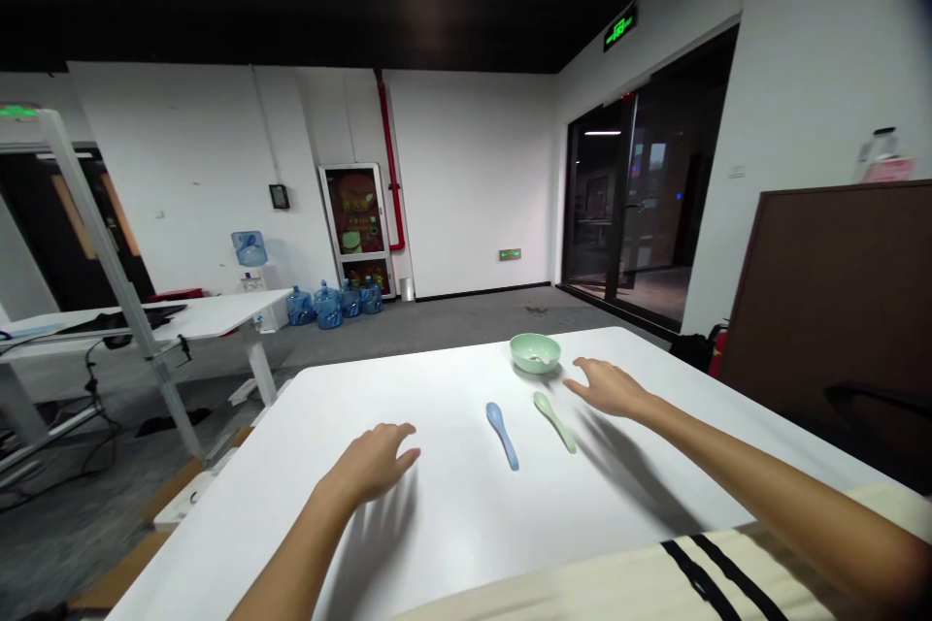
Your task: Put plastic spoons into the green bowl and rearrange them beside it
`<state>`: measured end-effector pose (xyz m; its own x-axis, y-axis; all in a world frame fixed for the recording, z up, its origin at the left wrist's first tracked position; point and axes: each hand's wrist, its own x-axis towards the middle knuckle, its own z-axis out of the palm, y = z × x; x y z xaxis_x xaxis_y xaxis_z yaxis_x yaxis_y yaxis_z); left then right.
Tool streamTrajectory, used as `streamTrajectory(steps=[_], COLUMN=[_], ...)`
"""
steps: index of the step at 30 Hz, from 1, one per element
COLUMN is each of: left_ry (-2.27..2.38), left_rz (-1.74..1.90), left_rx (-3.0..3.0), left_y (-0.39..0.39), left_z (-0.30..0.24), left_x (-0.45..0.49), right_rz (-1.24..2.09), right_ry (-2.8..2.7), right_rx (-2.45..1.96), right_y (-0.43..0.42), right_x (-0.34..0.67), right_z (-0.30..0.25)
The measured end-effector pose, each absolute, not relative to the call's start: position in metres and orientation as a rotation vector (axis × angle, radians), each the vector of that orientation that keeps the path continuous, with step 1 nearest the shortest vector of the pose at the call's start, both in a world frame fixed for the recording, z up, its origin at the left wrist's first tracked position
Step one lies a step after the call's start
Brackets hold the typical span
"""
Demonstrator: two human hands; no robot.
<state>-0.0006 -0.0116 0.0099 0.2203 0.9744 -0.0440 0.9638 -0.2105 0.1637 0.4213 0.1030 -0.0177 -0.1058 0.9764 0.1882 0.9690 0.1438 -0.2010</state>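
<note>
A light green bowl (535, 355) stands upright near the far edge of the white table (451, 514); something small shows inside it, too small to name. In front of the bowl lie a blue spoon (502, 437) and a pale green spoon (555, 424), side by side with their handles toward me. My right hand (606, 386) hovers just right of the bowl, thumb and fingers apart, holding nothing. Over the left part of the table is my left hand (375, 462), empty, with its fingers apart. The blue spoon is the thing nearest to it.
Another white table (218, 315) with a metal post (109, 223) stands at the left. Several blue water jugs (327, 306) sit on the floor by the far wall. A brown panel (830, 310) rises at the right, beyond the table edge.
</note>
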Motion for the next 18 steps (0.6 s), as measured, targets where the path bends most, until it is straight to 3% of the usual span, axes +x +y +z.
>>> streamTrajectory(steps=[18], left_ry=[1.856], left_rz=[0.084], left_rx=[2.328], left_y=[-0.01], left_z=[0.006], left_x=[-0.002], right_rz=[0.144], right_ry=[-2.15], right_rx=[-1.877], right_y=[0.08], right_x=[0.426], right_z=[-0.051])
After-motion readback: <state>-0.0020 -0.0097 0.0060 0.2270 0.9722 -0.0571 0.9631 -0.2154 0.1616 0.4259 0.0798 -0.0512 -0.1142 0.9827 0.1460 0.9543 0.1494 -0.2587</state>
